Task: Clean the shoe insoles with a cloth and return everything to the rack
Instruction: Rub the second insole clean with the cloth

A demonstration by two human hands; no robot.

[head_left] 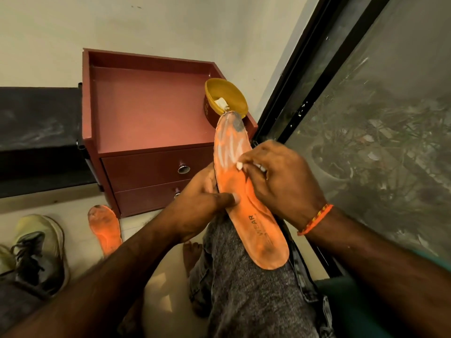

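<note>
An orange insole [246, 206] lies along my right thigh, its dirty toe end pointing up toward the cabinet. My left hand [202, 203] grips its left edge, thumb pressed on the top face. My right hand [280, 176] pinches a small white cloth [240, 165] against the insole's upper part, where white streaks show. A second orange insole [105, 229] lies on the floor at the left. A shoe [40, 252] with dark laces stands at the bottom left.
A maroon two-drawer cabinet [146, 123] stands ahead, with a yellow bowl [225, 100] holding a white scrap at its right edge. A dark-framed window [317, 81] runs along the right. A dark bench [36, 132] sits at the left.
</note>
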